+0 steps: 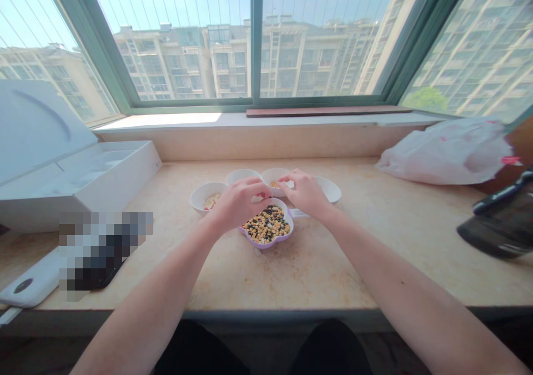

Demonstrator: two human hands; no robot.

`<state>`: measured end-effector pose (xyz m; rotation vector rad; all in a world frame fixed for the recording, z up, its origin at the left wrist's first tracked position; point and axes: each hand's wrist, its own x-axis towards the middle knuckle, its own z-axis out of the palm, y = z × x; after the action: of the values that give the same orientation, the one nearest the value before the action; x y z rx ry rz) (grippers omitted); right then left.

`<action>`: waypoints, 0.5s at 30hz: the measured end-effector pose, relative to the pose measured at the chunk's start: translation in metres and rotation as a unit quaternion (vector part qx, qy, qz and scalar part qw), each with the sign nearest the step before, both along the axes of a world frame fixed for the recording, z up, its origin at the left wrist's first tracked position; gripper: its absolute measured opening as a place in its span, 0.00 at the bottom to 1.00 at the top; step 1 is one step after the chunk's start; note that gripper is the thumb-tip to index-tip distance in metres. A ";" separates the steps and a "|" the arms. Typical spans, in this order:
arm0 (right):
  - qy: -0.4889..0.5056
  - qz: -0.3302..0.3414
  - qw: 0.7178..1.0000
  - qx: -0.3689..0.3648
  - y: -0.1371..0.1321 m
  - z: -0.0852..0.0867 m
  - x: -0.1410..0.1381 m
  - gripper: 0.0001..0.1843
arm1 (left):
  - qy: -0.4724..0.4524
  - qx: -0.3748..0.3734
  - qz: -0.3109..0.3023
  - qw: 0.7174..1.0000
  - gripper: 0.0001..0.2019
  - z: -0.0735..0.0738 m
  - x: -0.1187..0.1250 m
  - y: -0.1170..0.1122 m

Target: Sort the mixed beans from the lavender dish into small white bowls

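A purple-rimmed, flower-shaped bowl point(287, 235) holds mixed beans point(266, 225), black, yellow and a few pale ones. Over its far left edge is my left hand point(241, 200), thumb and fingers drawn together; whatever is between the tips is too small to name. My right hand point(306, 193) reaches over a white bowl point(272, 171) with some yellow pieces point(275, 184), its fingertips pinched at the bowl's near right side. What they hold, if anything, cannot be made out. To the left, another white bowl point(197, 197) contains pale pieces with some red point(211, 200).
A further white bowl point(239, 174) stands behind my left hand, and a white dish point(331, 190) sits beyond my right wrist. An open white box point(125, 169) and a white device point(33, 280) lie left; a plastic bag point(449, 150) and dark pitcher point(499, 228) are right.
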<state>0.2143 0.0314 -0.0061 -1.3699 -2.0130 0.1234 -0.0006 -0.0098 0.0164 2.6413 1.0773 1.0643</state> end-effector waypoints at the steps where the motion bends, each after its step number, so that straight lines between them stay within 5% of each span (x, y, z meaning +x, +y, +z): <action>1: 0.006 0.013 1.000 -0.003 -0.003 0.001 -0.002 0.09 | -0.009 0.011 0.003 1.000 0.04 0.000 -0.001 0.000; 9: -0.002 0.111 0.993 -0.037 -0.017 0.008 -0.010 0.10 | -0.047 0.028 0.104 0.993 0.04 0.002 -0.012 0.011; 15: -0.096 0.231 0.962 -0.107 -0.029 0.004 -0.019 0.11 | 0.025 -0.012 0.199 0.980 0.09 -0.005 -0.024 0.030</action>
<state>0.1949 0.0028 -0.0019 -1.0387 -2.5178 0.4432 -0.0245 0.0199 0.0113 2.5039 1.6676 1.0374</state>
